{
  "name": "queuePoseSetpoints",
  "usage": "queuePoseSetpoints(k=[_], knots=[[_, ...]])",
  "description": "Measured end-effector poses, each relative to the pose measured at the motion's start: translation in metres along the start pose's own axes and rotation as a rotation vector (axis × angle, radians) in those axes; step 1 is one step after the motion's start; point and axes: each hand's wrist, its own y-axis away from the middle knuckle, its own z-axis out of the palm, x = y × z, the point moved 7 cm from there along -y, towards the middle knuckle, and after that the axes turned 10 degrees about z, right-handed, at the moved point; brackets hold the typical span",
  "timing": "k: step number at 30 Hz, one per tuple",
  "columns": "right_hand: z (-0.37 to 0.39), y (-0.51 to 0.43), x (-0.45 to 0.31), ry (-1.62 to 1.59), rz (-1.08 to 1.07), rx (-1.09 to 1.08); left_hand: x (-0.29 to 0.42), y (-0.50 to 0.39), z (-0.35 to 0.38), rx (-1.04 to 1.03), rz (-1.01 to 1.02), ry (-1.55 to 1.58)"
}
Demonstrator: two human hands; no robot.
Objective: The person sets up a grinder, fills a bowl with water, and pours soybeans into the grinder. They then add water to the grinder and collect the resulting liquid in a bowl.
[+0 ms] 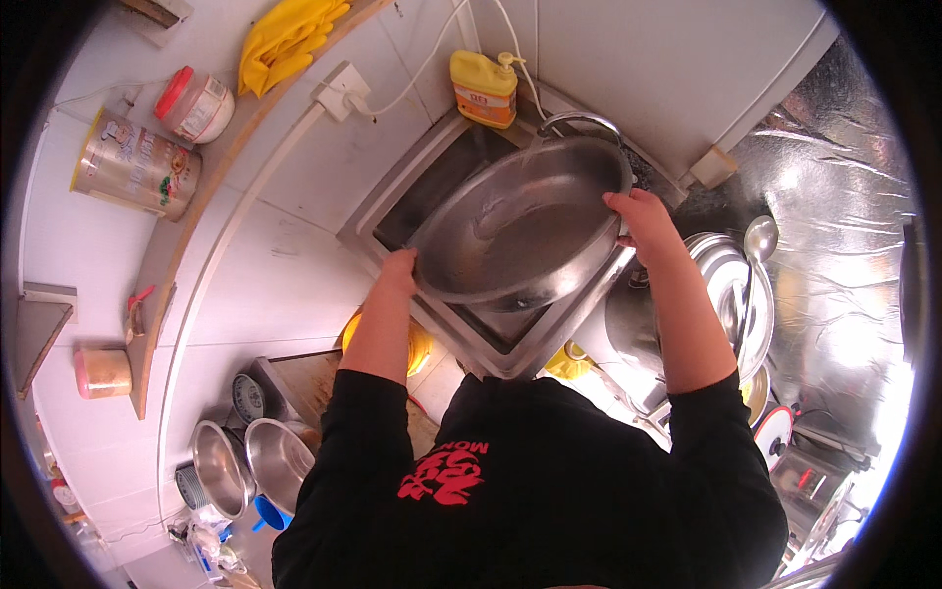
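A wide stainless steel basin [515, 228] is held tilted over the metal sink [434, 173]. My left hand [401, 271] grips its rim at the near left side. On the right side, my right hand [639, 221] holds the rim with the thumb over the edge. The curved metal faucet [581, 118] arches at the basin's far edge. Some wetness shows on the basin's inner surface, though I cannot tell how much water is in it. Most of the sink's bowl is hidden beneath the basin.
A yellow pump jug [483, 88] stands behind the sink. To the right are a large pot with a metal lid [725, 283] and a ladle [760, 239]. Steel bowls [221, 471] sit at lower left. A wall shelf [213, 158] carries jars, a tin and yellow rubber gloves [283, 44].
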Motion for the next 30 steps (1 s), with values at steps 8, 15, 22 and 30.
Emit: queuePoseSetpoints(k=[8,15,22,30], knots=[[0.028,0.045,0.031,0.206,-0.413,0.212,-0.107,-0.059,0.016,0.049,-0.061,-0.075],[0.049,0.073,0.045,0.34,-0.422,0.317,-0.12,-0.072,0.028,0.036,-0.167,-0.221],[0.055,0.06,0.011,0.339,-0.418,0.27,-0.137,-0.119,0.041,-0.215,0.011,-0.628],[0.055,0.059,0.076,0.229,-0.361,0.351,-0.103,-0.12,0.052,-0.02,0.007,0.227]])
